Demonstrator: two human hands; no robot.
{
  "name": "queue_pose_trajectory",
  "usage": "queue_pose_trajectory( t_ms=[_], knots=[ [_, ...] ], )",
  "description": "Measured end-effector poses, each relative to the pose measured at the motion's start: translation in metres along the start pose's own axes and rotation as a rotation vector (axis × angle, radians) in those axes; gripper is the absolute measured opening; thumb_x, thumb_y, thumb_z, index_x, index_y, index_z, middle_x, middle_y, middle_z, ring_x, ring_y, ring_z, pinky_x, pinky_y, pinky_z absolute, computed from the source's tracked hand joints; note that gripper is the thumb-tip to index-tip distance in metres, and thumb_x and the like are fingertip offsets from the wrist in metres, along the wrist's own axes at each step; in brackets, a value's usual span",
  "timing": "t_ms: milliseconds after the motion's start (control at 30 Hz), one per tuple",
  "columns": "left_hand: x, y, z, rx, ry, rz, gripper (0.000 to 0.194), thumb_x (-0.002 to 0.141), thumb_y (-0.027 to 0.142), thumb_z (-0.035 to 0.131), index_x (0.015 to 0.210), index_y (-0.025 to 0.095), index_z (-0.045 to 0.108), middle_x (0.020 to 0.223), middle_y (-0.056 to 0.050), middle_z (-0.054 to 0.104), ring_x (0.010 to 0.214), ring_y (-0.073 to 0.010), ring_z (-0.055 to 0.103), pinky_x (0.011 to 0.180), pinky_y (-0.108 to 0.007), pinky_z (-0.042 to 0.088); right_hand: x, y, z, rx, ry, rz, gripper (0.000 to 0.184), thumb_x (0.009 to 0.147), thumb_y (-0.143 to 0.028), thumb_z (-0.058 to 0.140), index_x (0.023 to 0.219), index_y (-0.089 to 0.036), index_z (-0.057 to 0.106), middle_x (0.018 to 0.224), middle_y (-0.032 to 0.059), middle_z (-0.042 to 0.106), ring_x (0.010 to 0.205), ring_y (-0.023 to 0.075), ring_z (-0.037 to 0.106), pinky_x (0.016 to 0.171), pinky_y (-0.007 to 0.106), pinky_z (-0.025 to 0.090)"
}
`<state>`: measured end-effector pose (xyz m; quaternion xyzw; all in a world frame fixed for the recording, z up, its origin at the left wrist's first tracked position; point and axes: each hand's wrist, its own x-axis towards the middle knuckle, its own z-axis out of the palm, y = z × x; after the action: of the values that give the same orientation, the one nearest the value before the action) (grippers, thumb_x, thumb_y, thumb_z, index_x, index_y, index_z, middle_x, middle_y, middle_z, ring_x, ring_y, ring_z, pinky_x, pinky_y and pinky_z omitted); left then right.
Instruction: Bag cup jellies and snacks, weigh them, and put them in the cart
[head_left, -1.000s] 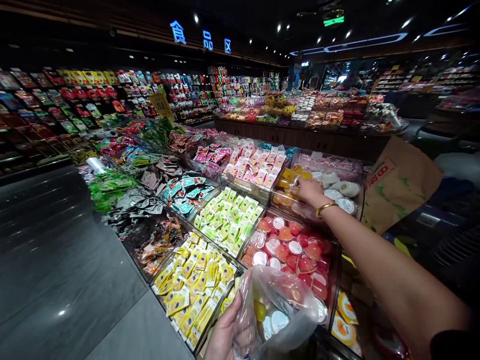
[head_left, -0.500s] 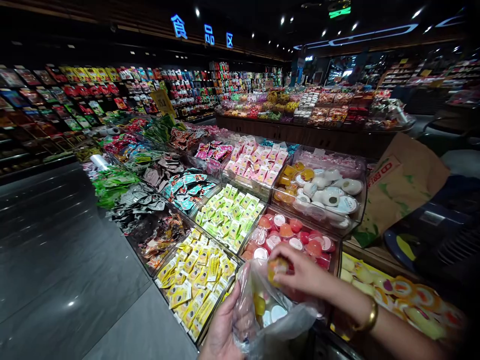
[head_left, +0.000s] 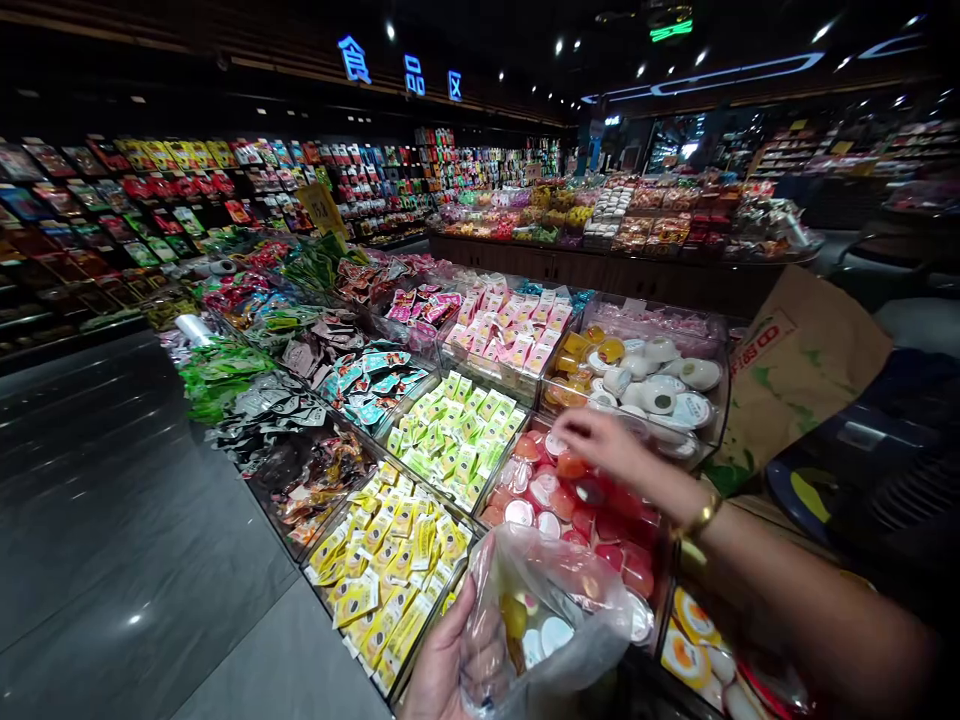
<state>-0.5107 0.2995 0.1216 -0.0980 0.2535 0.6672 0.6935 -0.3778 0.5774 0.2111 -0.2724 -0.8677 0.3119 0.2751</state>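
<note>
My left hand [head_left: 442, 655] grips the side of a clear plastic bag [head_left: 577, 580], whose mouth gapes upward. Inside the bag lie several jelly cups with white lids [head_left: 553, 636] and a yellow one [head_left: 514, 614]. My right hand [head_left: 600, 440], slightly blurred, hovers over the bin of red jelly cups [head_left: 546, 488], near its far edge. Its fingers are loosely bent and a little apart, and nothing shows in them. A gold bangle [head_left: 703, 514] circles that wrist.
Yellow sachets [head_left: 390, 560] and green sachets [head_left: 457, 430] fill neighbouring bins. Behind the red cups stands a bin of white and orange jelly cups [head_left: 645, 385]. To the right are a brown paper bag [head_left: 806, 365] and egg-like sweets [head_left: 694, 640].
My right hand has moved from the plastic bag's mouth up and away over the red cups. The orange-yellow piece it held is out of its fingers. My left hand stays on the bag.
</note>
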Motion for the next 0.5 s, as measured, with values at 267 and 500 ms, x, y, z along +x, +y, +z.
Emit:
queue_pose_trajectory(
  t_ms=[267,500],
  knots=[
    [0.001,-0.001,-0.014,-0.039,-0.018,-0.046,0.039,0.086,0.040,0.073,0.124,0.032,0.068,0.045,0.008,0.039,0.032,-0.0065,0.031,0.037,-0.018,0.023,0.124,0.104,-0.078,-0.811,0.323,0.477,0.064,0.081,-0.045,0.072,0.133,-0.011,0.056,0.123,0.0239,0.067,0.116,0.0375,0.060,0.097,0.048,0.045],
    [-0.001,0.004,-0.013,-0.052,-0.083,-0.060,0.046,0.087,0.036,0.074,0.131,0.032,0.063,0.045,0.010,0.031,0.033,-0.0054,0.026,0.036,-0.016,0.019,0.131,0.135,-0.060,-0.869,0.327,0.516,0.059,0.084,-0.043,0.066,0.133,-0.013,0.057,0.116,0.0215,0.070,0.109,0.0356,0.062,0.094,0.044,0.043]
  ],
)
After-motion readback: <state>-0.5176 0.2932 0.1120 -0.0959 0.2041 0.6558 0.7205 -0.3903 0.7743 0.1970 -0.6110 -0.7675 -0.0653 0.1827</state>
